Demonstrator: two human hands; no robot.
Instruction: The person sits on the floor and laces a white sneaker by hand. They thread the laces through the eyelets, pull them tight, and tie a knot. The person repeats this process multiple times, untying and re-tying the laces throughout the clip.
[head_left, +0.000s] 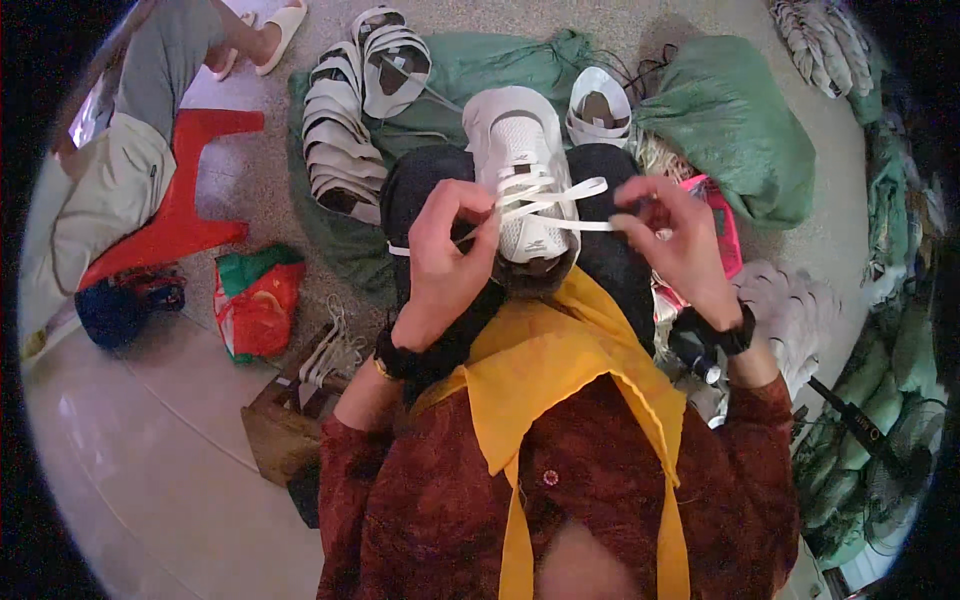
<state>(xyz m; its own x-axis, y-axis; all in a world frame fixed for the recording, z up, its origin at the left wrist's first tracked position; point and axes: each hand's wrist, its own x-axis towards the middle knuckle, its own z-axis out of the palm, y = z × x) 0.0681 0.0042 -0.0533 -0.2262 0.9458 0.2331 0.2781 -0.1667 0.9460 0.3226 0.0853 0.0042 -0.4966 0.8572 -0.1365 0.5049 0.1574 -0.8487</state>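
A white mesh sneaker (508,135) rests on my dark-trousered lap, its toe pointing away from me and its opening toward me. White shoelace (540,200) crosses over its tongue, with a loop standing out to the right. My left hand (445,235) is closed in a pinch on the shoelace at the shoe's left side; a bit of lace shows left of that hand. Right of the shoe, my right hand (680,240) is slightly blurred and pinches a lace end stretched out from the eyelets. A yellow apron (545,350) lies under the shoe's heel.
A row of nested white shoes (335,125) lies on green sacking (460,65) beyond my left knee. Another white shoe (598,105) sits past my right knee, beside a full green sack (740,130). Left are a red stool (185,200), a seated person and a wooden box (275,430) with laces.
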